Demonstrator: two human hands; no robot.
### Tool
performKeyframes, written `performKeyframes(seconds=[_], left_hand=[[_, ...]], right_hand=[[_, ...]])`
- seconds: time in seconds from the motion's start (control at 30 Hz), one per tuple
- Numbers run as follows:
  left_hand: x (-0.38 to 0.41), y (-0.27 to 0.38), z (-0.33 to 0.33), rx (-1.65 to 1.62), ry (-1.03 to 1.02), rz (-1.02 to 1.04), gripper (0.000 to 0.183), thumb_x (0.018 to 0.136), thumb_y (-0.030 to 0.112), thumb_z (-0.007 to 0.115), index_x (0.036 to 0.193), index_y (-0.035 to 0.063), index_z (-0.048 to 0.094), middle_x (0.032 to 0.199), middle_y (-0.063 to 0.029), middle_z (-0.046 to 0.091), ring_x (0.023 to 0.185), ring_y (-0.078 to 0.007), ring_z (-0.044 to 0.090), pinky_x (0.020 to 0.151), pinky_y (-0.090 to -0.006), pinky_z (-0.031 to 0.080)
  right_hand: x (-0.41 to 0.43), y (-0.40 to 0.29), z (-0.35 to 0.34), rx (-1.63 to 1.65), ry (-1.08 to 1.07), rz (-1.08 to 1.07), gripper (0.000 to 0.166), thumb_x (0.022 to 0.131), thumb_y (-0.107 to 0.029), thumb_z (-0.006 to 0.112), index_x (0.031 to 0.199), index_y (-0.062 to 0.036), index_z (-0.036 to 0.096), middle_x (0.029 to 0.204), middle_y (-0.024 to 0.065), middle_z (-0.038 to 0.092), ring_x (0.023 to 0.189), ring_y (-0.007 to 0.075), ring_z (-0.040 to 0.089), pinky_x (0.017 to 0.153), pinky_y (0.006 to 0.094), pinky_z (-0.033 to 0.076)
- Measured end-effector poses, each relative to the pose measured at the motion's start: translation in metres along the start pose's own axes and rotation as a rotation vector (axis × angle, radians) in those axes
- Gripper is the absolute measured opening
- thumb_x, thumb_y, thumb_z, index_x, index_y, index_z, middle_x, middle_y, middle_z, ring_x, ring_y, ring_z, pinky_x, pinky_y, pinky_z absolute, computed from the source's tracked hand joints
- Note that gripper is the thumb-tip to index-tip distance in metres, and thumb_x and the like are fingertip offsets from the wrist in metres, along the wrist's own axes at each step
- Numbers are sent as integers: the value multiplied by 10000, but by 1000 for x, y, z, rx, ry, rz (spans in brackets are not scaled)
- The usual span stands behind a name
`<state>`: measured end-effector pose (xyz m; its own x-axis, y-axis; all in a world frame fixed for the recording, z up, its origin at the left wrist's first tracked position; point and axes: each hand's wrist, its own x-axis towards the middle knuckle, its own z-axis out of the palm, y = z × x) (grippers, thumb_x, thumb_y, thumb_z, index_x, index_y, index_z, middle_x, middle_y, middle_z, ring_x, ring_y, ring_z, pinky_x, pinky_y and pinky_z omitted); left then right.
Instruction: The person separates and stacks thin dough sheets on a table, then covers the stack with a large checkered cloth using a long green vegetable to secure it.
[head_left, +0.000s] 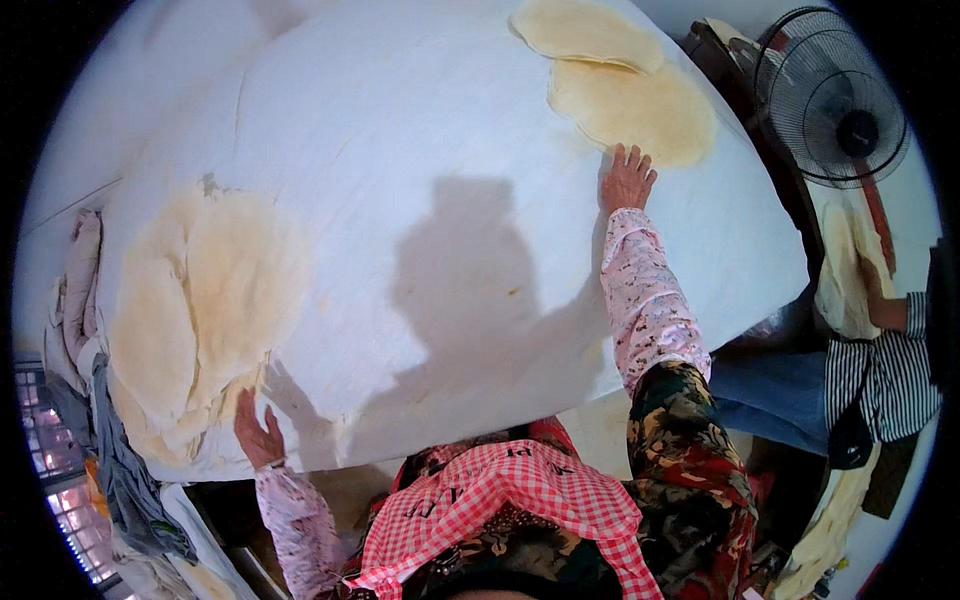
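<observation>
A large table covered with a white cloth (360, 247) lies before me. At its far right, two thin, pale yellow sheets (637, 112) overlap, possibly dough or a similar material. The fingertips of my right hand (628, 180) rest at the near edge of the lower one. On the left lies a layered pile of similar sheets (240, 262), wrinkled and folded along its middle and near edge. My left hand (259, 431) is at the pile's near right corner, thumb spread from the fingers; whether it pinches the edge cannot be told.
A caged electric fan (832, 97) stands beyond the right edge. Below it, another person's hand (886, 311) touches more pale sheets (844, 277). Grey cloth (131, 465) hangs at the table's left side. My shadow falls across the middle of the table.
</observation>
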<state>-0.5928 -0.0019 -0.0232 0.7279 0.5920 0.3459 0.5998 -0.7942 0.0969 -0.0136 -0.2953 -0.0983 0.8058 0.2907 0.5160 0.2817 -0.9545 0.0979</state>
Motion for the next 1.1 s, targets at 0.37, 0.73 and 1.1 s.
performKeyframes(seconds=[0.37,0.73,1.1], left_hand=[[-5,112,36,-645,-72,-173,259,733,38,502,988,-3,510,924,-145,549,816,-219,553,719,-285,437],[80,192,69,-1809,-700,-605,396,801,244,488,1107,8,407,1008,-98,514,903,-180,515,741,-321,446],[36,137,87,-2159,-730,-646,353,813,252,475,1050,-7,434,995,-87,516,891,-171,519,762,-304,433]], right_hand=[[6,11,15,101,-42,-233,69,690,-117,460,744,-102,502,786,44,527,752,215,527,614,386,414],[-188,-122,-210,769,-354,-815,71,665,-107,505,682,-65,451,644,81,471,581,259,513,501,359,410],[-257,-171,-213,1088,-307,-491,373,664,-189,604,990,-51,490,981,132,486,899,282,487,752,340,409]])
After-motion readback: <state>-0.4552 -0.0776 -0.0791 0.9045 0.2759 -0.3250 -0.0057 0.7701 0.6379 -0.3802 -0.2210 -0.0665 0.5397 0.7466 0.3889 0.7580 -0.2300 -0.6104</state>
